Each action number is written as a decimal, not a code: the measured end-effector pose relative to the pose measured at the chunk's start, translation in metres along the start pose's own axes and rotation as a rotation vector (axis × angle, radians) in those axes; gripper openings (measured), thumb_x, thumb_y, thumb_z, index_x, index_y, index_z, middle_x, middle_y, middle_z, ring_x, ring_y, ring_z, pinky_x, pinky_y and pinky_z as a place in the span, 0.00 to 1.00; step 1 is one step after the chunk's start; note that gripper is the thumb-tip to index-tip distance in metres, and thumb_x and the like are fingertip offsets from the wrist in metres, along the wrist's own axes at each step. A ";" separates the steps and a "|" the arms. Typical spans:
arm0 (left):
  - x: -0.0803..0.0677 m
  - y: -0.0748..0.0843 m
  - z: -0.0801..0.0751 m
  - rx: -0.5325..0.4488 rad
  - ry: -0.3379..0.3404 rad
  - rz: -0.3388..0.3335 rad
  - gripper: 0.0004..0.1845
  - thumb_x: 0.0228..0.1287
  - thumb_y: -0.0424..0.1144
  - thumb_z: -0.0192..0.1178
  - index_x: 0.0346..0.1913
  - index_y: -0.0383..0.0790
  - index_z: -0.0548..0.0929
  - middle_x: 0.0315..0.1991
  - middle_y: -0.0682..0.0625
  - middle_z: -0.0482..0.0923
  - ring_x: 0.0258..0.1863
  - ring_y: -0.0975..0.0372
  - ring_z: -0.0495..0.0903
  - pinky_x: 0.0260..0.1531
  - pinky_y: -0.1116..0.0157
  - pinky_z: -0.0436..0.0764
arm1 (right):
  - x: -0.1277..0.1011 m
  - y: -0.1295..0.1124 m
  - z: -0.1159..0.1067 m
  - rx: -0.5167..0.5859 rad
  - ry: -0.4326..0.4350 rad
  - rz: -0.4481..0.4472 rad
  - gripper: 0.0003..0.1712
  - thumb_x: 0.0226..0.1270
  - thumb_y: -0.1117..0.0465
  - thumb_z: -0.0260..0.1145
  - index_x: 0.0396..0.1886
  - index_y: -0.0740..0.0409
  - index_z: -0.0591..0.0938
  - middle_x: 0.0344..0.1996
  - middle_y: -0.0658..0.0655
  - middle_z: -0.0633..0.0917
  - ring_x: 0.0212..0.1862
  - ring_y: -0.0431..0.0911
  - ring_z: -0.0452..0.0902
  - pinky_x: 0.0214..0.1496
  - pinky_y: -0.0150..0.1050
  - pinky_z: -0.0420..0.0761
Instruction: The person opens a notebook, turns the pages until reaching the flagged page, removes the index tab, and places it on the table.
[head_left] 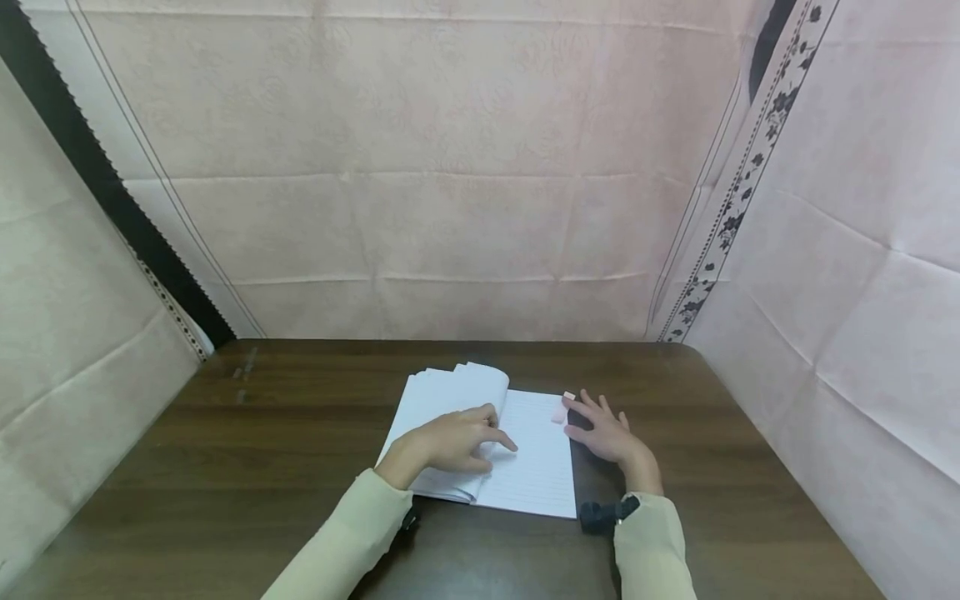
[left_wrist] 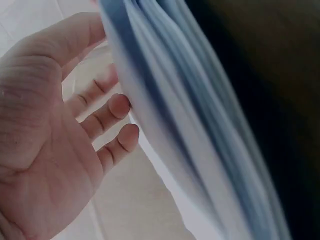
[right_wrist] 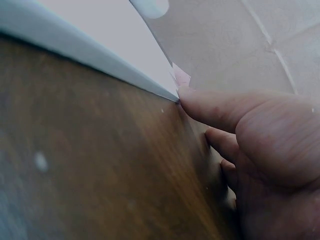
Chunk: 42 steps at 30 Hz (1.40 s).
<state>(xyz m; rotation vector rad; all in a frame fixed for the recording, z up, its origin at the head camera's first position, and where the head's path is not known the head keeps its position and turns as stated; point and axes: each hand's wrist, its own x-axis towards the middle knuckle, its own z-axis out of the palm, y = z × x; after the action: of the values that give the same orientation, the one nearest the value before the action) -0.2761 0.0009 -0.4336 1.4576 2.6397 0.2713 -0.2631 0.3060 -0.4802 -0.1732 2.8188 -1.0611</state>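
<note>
An open notebook point(head_left: 534, 471) with lined white pages lies on the table. Its left-hand leaves bulge up near the spine, and their layered edges point(left_wrist: 200, 125) fill much of the left wrist view. My left hand point(head_left: 456, 442) rests over the left pages by the spine, index finger reaching onto the right page. Beside the notebook's upper right edge is my right hand point(head_left: 609, 435), fingers spread. A small pale pink slip point(head_left: 558, 413) sits at that edge, close to its fingertips. In the right wrist view the thumb touches the page corner beside the pink slip point(right_wrist: 181, 76).
The dark brown wooden table point(head_left: 247, 450) extends around the notebook. Pale fabric sheets point(head_left: 450, 233) hang behind it and at both sides. A dark band point(head_left: 600, 517) with a small device circles the right wrist.
</note>
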 end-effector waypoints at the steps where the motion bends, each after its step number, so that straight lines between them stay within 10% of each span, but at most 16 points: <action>1: 0.000 0.001 0.000 0.017 -0.001 0.004 0.20 0.64 0.40 0.66 0.58 0.59 0.85 0.54 0.55 0.73 0.43 0.66 0.73 0.44 0.68 0.75 | 0.000 0.000 0.000 0.000 0.000 0.001 0.35 0.75 0.50 0.60 0.78 0.51 0.64 0.79 0.66 0.48 0.77 0.68 0.28 0.68 0.70 0.26; 14: -0.010 0.008 -0.002 0.028 -0.196 -0.232 0.33 0.64 0.53 0.66 0.72 0.66 0.70 0.76 0.52 0.59 0.74 0.47 0.59 0.68 0.47 0.63 | -0.001 -0.010 -0.001 -0.004 0.007 -0.010 0.34 0.74 0.53 0.61 0.77 0.49 0.65 0.78 0.67 0.48 0.77 0.69 0.29 0.67 0.71 0.26; 19: -0.013 0.008 -0.005 0.028 -0.237 -0.279 0.37 0.61 0.50 0.69 0.73 0.70 0.68 0.74 0.53 0.62 0.70 0.55 0.66 0.64 0.52 0.69 | 0.000 -0.013 0.002 -0.029 0.001 -0.011 0.35 0.73 0.53 0.63 0.76 0.49 0.66 0.78 0.69 0.50 0.76 0.71 0.31 0.67 0.73 0.28; 28: -0.021 0.009 -0.013 0.024 -0.263 -0.409 0.45 0.50 0.46 0.79 0.70 0.78 0.69 0.59 0.50 0.68 0.33 0.61 0.72 0.34 0.62 0.75 | 0.007 -0.029 0.007 -0.063 0.045 -0.052 0.29 0.74 0.58 0.62 0.73 0.48 0.71 0.75 0.69 0.60 0.75 0.73 0.45 0.67 0.75 0.45; 34: -0.022 0.014 -0.017 0.052 -0.289 -0.443 0.47 0.47 0.46 0.80 0.69 0.81 0.68 0.64 0.48 0.67 0.37 0.59 0.73 0.36 0.60 0.76 | 0.015 -0.050 0.023 -0.040 0.074 -0.118 0.25 0.74 0.58 0.63 0.69 0.47 0.76 0.74 0.63 0.65 0.74 0.64 0.57 0.67 0.69 0.59; 42: -0.019 0.006 -0.010 0.032 -0.268 -0.408 0.44 0.49 0.56 0.77 0.70 0.80 0.68 0.71 0.45 0.65 0.57 0.53 0.75 0.53 0.50 0.76 | 0.016 -0.055 0.037 -0.085 0.071 -0.133 0.23 0.70 0.57 0.67 0.64 0.45 0.81 0.75 0.63 0.64 0.74 0.65 0.55 0.67 0.71 0.55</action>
<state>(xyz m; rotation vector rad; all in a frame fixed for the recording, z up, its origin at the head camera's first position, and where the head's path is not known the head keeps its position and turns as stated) -0.2629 -0.0135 -0.4220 0.8567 2.6418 -0.0069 -0.2698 0.2386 -0.4721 -0.3424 2.9537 -0.9922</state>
